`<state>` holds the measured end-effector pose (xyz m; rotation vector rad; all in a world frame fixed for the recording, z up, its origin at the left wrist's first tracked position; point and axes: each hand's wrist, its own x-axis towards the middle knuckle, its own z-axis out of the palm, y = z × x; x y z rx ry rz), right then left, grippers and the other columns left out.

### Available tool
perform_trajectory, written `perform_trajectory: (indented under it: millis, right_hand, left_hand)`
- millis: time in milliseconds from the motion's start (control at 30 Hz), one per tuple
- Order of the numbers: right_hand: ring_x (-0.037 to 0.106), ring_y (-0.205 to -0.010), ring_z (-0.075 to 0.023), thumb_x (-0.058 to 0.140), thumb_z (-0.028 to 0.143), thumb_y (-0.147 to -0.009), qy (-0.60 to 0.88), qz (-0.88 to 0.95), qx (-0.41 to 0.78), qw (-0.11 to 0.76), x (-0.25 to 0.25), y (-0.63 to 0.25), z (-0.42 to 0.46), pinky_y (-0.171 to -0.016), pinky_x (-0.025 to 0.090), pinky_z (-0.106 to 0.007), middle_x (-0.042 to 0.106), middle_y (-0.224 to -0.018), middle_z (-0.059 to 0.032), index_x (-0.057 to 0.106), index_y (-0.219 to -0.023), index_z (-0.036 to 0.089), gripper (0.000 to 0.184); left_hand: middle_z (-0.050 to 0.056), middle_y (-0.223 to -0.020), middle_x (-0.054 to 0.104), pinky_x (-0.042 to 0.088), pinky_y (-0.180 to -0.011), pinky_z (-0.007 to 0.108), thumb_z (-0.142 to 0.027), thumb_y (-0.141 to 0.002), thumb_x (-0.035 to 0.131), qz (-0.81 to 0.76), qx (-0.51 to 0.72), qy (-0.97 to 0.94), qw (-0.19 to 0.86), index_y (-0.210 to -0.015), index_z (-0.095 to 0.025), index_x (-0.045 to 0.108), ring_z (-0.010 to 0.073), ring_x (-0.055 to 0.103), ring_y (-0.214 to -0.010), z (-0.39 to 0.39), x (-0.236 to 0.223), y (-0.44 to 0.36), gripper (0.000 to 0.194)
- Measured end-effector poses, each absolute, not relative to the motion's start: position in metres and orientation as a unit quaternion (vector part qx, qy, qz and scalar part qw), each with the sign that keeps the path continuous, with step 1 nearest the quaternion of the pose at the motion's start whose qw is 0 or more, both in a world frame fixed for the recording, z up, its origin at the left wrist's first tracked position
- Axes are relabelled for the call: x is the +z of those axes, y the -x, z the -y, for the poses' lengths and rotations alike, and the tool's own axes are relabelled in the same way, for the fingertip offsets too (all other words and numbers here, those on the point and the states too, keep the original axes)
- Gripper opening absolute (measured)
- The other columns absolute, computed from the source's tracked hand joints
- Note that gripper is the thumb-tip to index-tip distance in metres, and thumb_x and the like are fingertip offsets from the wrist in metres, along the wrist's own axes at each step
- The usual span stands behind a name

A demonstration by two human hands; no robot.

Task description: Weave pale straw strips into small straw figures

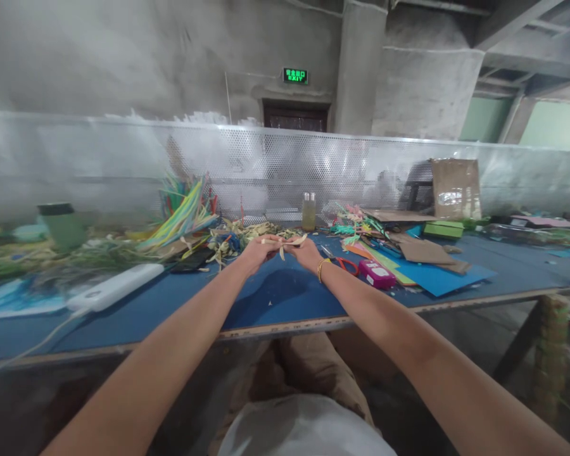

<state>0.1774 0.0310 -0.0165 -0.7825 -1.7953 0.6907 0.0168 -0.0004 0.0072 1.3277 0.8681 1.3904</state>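
Note:
Both hands meet over the near middle of the blue table. My left hand is closed, its fingertips pinching a pale, knotted or folded strip that looks like dried leaf or straw. My right hand, with a gold bracelet at its wrist, pinches the other end of this strip, and a short piece hangs down between the hands. Just behind and left of them lies a heap of similar dried strips. Scissors with orange-red handles rest right of my right hand.
Left are a white power strip with its cord, a green dark-lidded container and colourful strips. A bottle stands behind the hands. Right lie a purple box, blue sheets and cardboard. A perforated metal panel bounds the back.

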Motion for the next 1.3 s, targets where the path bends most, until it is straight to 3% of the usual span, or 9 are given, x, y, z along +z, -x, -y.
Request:
perform_trajectory:
  millis: [133,267,367,567,800,967,1133,1300]
  right_hand:
    - [0.041,-0.057,-0.01,0.065,0.049,-0.075,0.318,0.688,0.397,0.517,-0.017,-0.173,-0.034,-0.057,0.034,-0.024,0.055,-0.063,0.0015,0.066,-0.078,0.015,0.034]
    - [0.035,-0.054,-0.0096,0.065,0.053,-0.074,0.318,0.684,0.404,0.517,-0.013,-0.175,-0.03,-0.054,0.029,-0.025,0.048,-0.058,0.003,0.06,-0.069,0.017,0.036]
    - [0.035,-0.053,-0.0094,0.066,0.052,-0.074,0.315,0.687,0.408,0.512,-0.011,-0.175,-0.025,-0.053,0.028,-0.024,0.046,-0.057,0.0036,0.059,-0.069,0.018,0.036]
    - [0.043,-0.06,-0.0103,0.067,0.05,-0.072,0.287,0.695,0.424,0.505,-0.01,-0.171,-0.018,-0.057,0.033,-0.024,0.058,-0.068,0.0009,0.063,-0.08,0.017,0.034]
    - [0.041,-0.06,-0.0102,0.068,0.049,-0.074,0.289,0.707,0.425,0.486,-0.01,-0.167,-0.015,-0.058,0.033,-0.025,0.061,-0.07,0.0006,0.068,-0.084,0.016,0.035]
    - [0.047,-0.063,-0.0118,0.068,0.045,-0.076,0.297,0.697,0.44,0.482,-0.009,-0.17,-0.017,-0.065,0.038,-0.026,0.064,-0.068,-0.0003,0.069,-0.078,0.017,0.029]
    - [0.057,-0.073,-0.0158,0.058,0.052,-0.084,0.317,0.667,0.488,0.466,-0.005,-0.171,-0.015,-0.075,0.043,-0.031,0.068,-0.072,-0.0044,0.07,-0.074,0.019,0.037]
    - [0.06,-0.075,-0.0159,0.068,0.05,-0.075,0.306,0.651,0.508,0.474,-0.007,-0.168,-0.012,-0.074,0.044,-0.03,0.07,-0.074,-0.0038,0.07,-0.075,0.019,0.031]
  left_hand:
    - [0.001,-0.067,0.064,0.038,-0.054,0.021,-0.016,-0.056,0.077,-0.338,0.565,-0.527,0.538,-0.084,-0.017,0.072,0.0103,0.056,-0.059,0.001,0.01,-0.016,0.029]
    - [0.001,-0.08,0.068,0.034,-0.051,0.02,-0.009,-0.05,0.077,-0.327,0.538,-0.567,0.532,-0.098,-0.021,0.072,0.0086,0.054,-0.059,0.0,0.011,-0.016,0.05]
    - [0.001,-0.078,0.068,0.03,-0.049,0.021,-0.014,-0.048,0.083,-0.344,0.534,-0.594,0.495,-0.091,-0.02,0.073,0.0087,0.051,-0.057,-0.001,0.009,-0.017,0.045]
    - [0.001,-0.063,0.061,0.03,-0.05,0.023,-0.026,-0.052,0.084,-0.36,0.585,-0.545,0.481,-0.067,-0.015,0.068,0.0093,0.049,-0.055,-0.002,0.008,-0.018,0.025]
    - [0.0,-0.058,0.058,0.033,-0.05,0.022,-0.014,-0.049,0.082,-0.353,0.608,-0.47,0.533,-0.057,-0.014,0.06,0.0082,0.05,-0.053,-0.001,0.012,-0.019,0.023]
    - [-0.001,-0.057,0.057,0.033,-0.046,0.02,-0.017,-0.057,0.081,-0.367,0.623,-0.427,0.543,-0.062,-0.016,0.062,0.0078,0.051,-0.052,-0.003,0.014,-0.016,0.021]
    - [-0.003,-0.058,0.057,0.032,-0.042,0.017,-0.021,-0.064,0.08,-0.359,0.628,-0.413,0.553,-0.07,-0.017,0.064,0.006,0.049,-0.049,-0.008,0.016,-0.008,0.018]
    - [-0.001,-0.06,0.06,0.032,-0.043,0.019,-0.026,-0.064,0.079,-0.358,0.572,-0.47,0.569,-0.072,-0.017,0.063,0.0082,0.052,-0.049,-0.006,0.013,-0.011,0.02]
